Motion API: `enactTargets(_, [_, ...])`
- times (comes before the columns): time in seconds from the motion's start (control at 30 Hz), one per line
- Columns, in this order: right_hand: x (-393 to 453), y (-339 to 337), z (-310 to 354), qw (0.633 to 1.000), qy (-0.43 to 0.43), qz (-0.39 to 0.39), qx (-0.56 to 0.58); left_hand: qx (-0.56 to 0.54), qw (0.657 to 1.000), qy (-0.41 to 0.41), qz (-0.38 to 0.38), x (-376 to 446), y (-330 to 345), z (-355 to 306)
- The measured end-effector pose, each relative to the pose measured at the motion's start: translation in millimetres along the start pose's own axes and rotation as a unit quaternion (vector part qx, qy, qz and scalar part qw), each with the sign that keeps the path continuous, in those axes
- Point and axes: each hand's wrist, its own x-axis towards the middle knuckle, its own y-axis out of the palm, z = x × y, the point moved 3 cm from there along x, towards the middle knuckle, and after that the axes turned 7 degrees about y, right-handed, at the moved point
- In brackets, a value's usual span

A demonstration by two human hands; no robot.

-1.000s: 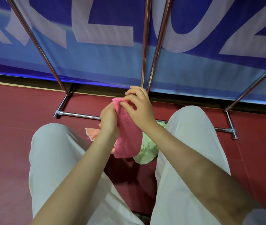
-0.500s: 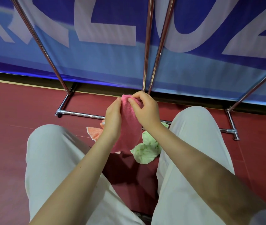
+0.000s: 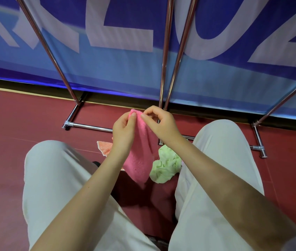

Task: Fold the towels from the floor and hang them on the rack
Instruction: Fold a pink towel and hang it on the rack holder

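Both pinching pink towel [image 3: 140,156] top edge: left hand [image 3: 123,132] at 9, right hand [image 3: 161,124] at 3; hangs free, likely squaring corners for fold.

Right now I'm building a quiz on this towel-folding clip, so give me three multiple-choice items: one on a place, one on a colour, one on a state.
1. Where does the green towel lie?
A. on the floor between the knees
B. over a rack bar
C. on the person's lap

2. What colour is the towel held up?
A. orange
B. pink
C. white

3. How is the pink towel held?
A. pressed flat on the floor
C. draped over one forearm
B. pinched at its top by both hands, hanging down

Answers: 1 A, it sits crumpled on the red floor. 2 B, the orange towel lies below. 3 B, the left hand and right hand pinch its upper edge.
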Motion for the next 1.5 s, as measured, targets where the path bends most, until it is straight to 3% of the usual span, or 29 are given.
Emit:
enactTargets(0.17, [-1.2, 4.1, -11.8, 0.996, -0.023, 0.034, -0.077, -0.013, 1.000, 0.009, -0.023, -0.4, -10.6, -1.4])
enactTargets(0.47, [-2.1, 10.4, -26.4, 0.969, 0.019, 0.158, -0.190, -0.040, 0.997, 0.004, -0.063, 0.3, -38.2, 2.0])
enactTargets(0.77, [1.7, 10.3, -28.8, 0.964, 0.032, 0.117, -0.237, 0.006, 0.996, 0.022, -0.081, -7.0, -58.9, 6.3])
enactTargets(1.1, [6.3, 17.8, -44.9, 0.951, 0.038, 0.071, -0.299, 0.060, 0.994, 0.096, 0.010, -18.0, -45.2, 2.0])
enactTargets(1.23, [7.5, 10.5, -54.2, 0.926, 0.065, 0.069, -0.365, 0.032, 0.995, 0.089, -0.010, -15.7, -45.5, -0.8])
enactTargets(1.33, [9.1, 6.7, -61.2, 0.939, 0.126, 0.085, -0.310, 0.005, 0.998, 0.059, -0.036, -9.5, -51.7, 3.4])
enactTargets(1.5, [8.2, 1.5, -53.2, 0.971, 0.232, 0.053, -0.022, -0.037, 0.995, 0.003, -0.094, -0.7, -62.4, 11.5])
